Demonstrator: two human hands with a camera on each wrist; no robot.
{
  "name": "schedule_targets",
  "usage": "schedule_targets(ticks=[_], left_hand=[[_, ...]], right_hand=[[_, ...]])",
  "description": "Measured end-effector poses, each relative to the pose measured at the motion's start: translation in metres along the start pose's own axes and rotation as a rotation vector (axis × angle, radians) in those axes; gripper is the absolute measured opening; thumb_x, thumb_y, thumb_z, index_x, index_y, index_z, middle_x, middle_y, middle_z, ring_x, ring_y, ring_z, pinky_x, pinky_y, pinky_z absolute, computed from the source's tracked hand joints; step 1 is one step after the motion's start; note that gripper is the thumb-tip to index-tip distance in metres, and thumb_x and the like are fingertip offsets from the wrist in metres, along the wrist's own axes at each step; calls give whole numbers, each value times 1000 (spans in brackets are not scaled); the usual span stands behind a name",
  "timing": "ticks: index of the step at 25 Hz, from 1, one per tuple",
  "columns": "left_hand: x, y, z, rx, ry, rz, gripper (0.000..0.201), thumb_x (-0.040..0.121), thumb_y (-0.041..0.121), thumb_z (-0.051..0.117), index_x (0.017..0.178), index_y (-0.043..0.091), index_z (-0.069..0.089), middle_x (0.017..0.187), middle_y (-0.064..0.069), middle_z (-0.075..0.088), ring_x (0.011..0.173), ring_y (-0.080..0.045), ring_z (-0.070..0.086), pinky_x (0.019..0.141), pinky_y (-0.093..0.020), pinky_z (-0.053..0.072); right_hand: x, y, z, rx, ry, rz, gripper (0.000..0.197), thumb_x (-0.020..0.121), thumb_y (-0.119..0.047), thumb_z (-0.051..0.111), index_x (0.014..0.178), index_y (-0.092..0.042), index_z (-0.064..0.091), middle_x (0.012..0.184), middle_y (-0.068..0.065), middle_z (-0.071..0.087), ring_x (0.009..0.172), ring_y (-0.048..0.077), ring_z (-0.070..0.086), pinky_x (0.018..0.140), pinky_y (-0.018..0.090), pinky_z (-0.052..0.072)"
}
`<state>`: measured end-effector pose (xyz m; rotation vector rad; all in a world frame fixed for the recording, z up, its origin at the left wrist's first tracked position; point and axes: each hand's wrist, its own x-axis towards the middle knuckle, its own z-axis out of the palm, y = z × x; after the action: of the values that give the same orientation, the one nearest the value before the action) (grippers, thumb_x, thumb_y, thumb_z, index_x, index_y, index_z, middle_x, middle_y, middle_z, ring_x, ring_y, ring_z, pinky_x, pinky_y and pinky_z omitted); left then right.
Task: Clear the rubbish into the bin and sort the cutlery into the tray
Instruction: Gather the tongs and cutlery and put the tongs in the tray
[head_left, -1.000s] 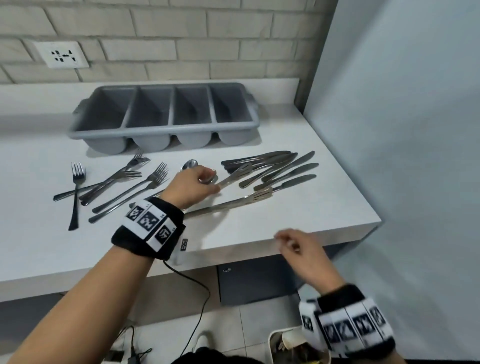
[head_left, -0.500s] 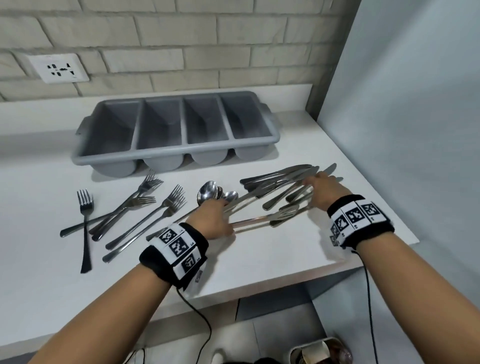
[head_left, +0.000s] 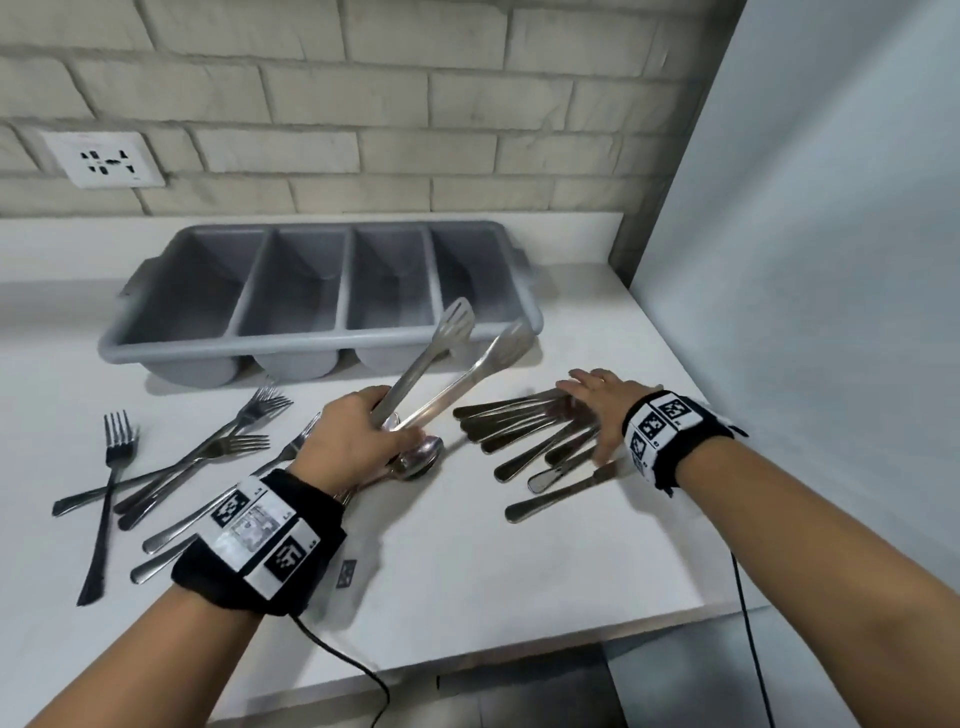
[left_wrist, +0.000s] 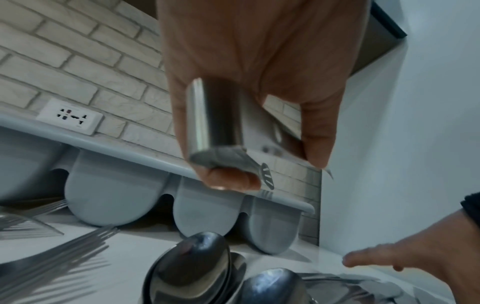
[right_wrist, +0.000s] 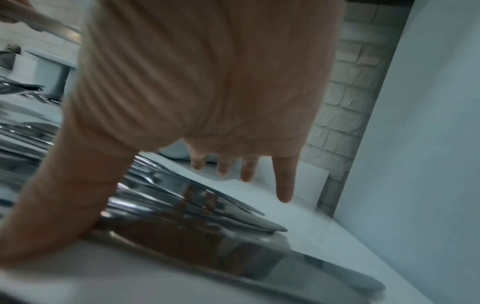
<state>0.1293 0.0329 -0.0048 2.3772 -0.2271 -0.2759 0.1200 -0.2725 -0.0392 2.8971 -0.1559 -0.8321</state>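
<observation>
My left hand (head_left: 358, 436) grips the hinge end of steel tongs (head_left: 447, 364) and holds them off the counter, their slotted tips over the front rim of the grey four-compartment tray (head_left: 322, 338). The left wrist view shows fingers and thumb of that hand (left_wrist: 246, 51) curled round the tongs (left_wrist: 215, 123), with spoons (left_wrist: 192, 267) below. Spoons (head_left: 421, 460) lie under the hand. My right hand (head_left: 597, 410) lies flat with fingers spread on a fan of knives (head_left: 524, 431); in the right wrist view the hand (right_wrist: 207, 82) presses on the knives (right_wrist: 207, 205). All tray compartments look empty.
Several forks (head_left: 208, 457) lie scattered on the white counter (head_left: 467, 571) at the left. A wall socket (head_left: 104, 158) sits on the brick wall behind. A pale wall (head_left: 805, 260) bounds the counter on the right. The counter's front edge runs below my wrists.
My left hand has picked the tongs up from the counter and raised them toward the tray. My right hand has slid onto the knives and spread flat.
</observation>
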Motion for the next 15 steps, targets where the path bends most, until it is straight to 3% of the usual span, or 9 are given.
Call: schedule_targets(ticks=[2,4,6,9,12,15], left_hand=[[4,-1,-2,-32,31,-43,46,74,27,75,117,17,62,84,-3,66,73,-14,64,61,-19,43],[6,-1,-4,-58,62,-72,45,75,24,75,116,16,61,80,1,65,58,1,59,47,-7,40],[6,-3,-7,-39,88,-95,45,75,25,75,117,17,61,85,-1,64,63,-7,57,48,-9,37],[8,-7,-5,-38,121,-118,49,73,29,76,119,18,63,94,-1,66,82,-18,58,59,-16,37],[10,-8,-3,-43,134,-120,51,73,27,76,121,18,61,96,-1,66,86,-19,57,67,-26,38],[9,-5,-7,-63,140,-103,50,75,26,74,123,19,60,95,-2,64,86,-19,55,61,-20,37]], right_hand=[[15,6,1,70,-20,-62,116,64,-32,81,149,-29,2,160,-5,0,148,21,2,118,49,18],[28,11,2,159,4,-124,108,66,-33,80,149,-25,12,158,-2,13,144,23,18,118,42,23],[32,13,3,195,81,-153,93,67,-34,78,145,-25,28,150,-2,30,134,25,38,112,38,32],[33,12,5,182,167,-183,70,68,-32,75,131,-29,45,131,-3,49,118,24,48,99,37,38],[34,8,6,176,157,-165,57,71,-26,74,122,-24,49,125,-1,53,116,25,48,98,41,40],[32,4,5,185,156,-136,53,72,-21,75,119,-16,51,121,3,53,114,27,51,96,42,43]])
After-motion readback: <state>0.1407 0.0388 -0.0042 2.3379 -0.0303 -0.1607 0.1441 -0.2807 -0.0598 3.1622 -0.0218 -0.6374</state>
